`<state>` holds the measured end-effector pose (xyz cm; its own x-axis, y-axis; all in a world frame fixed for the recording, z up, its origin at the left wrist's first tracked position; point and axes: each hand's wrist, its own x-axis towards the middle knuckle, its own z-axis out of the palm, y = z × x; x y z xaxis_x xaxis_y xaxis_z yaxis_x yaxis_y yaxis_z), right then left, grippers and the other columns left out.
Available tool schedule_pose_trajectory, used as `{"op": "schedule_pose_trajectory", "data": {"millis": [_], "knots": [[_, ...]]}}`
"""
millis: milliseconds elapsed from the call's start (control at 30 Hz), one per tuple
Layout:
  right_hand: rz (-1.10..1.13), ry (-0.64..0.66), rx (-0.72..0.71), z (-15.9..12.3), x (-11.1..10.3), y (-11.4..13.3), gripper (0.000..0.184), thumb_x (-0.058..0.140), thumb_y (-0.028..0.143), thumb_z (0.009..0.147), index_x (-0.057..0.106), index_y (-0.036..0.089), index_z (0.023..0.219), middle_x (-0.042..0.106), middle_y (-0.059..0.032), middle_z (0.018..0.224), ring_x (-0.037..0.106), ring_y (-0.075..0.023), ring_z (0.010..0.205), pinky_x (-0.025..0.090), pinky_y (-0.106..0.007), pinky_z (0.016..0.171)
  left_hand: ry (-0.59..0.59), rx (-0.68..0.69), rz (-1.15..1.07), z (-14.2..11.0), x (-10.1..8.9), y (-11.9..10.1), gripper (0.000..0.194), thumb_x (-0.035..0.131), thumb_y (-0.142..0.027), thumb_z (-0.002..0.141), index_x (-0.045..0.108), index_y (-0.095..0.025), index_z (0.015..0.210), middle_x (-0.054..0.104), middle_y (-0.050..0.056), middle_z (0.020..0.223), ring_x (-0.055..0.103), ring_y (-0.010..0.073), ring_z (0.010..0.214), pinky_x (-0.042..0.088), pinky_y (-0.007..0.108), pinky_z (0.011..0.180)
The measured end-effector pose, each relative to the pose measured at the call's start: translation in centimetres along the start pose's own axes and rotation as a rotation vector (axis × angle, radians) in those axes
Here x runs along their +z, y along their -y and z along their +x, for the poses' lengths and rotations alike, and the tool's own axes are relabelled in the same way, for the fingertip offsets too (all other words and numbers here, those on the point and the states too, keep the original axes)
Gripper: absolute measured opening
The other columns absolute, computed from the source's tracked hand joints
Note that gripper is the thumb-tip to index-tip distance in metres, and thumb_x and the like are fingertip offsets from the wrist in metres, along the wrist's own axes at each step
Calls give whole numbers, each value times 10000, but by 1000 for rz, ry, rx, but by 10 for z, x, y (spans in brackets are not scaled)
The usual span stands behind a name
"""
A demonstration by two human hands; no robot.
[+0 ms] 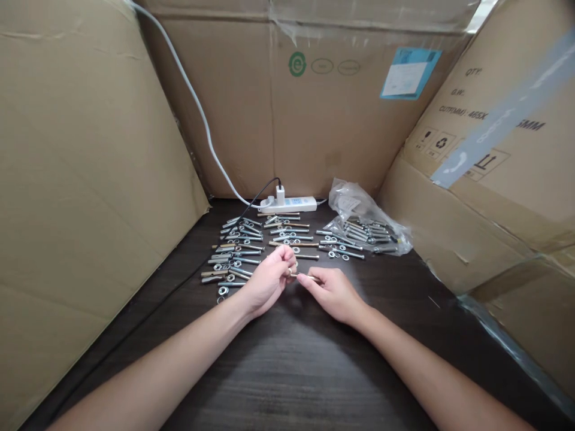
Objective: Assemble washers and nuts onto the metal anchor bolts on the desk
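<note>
My right hand [335, 293] is closed in a pinch around a thin brass-coloured bolt [294, 276], held almost level above the table. At the bolt's left end, the fingers of my left hand [269, 278] are pinched on a small ring-shaped metal piece [290, 272]; whether it is a nut or a washer I cannot tell. Just behind the hands lie rows of loose bolts [294, 231], with nuts [223, 291] and washers [345, 258] among them. My fingers cover part of the held bolt.
A clear plastic bag [348, 197] with several bolts lies at the back right. Behind the rows sits a white power strip [299, 205] with a plugged-in charger [280, 194]. A black cable [179, 286] crosses the left side. Cardboard walls [224, 120] enclose the dark table [287, 371].
</note>
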<state>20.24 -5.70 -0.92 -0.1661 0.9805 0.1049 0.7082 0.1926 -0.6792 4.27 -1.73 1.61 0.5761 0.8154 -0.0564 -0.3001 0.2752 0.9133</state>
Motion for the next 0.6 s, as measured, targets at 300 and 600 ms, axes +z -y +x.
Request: {"op": "schedule_pose_trajectory", "data": {"millis": [300, 600], "knots": [[81, -8, 22, -1, 3, -1, 491, 385, 553, 888, 328, 189, 564, 306, 52, 539, 297, -90, 511, 227, -225, 504, -14, 2, 173, 0, -1, 3, 236, 371, -83, 550, 280, -203, 732, 274, -28, 701, 290, 111, 610, 301, 216, 565], [187, -6, -1, 1, 3, -3, 486, 391, 545, 886, 310, 191, 564, 265, 52, 559, 279, -88, 526, 228, -230, 511, -25, -1, 161, 0, -1, 3, 185, 413, -130, 605, 296, -203, 727, 297, -30, 697, 295, 106, 594, 305, 212, 544]]}}
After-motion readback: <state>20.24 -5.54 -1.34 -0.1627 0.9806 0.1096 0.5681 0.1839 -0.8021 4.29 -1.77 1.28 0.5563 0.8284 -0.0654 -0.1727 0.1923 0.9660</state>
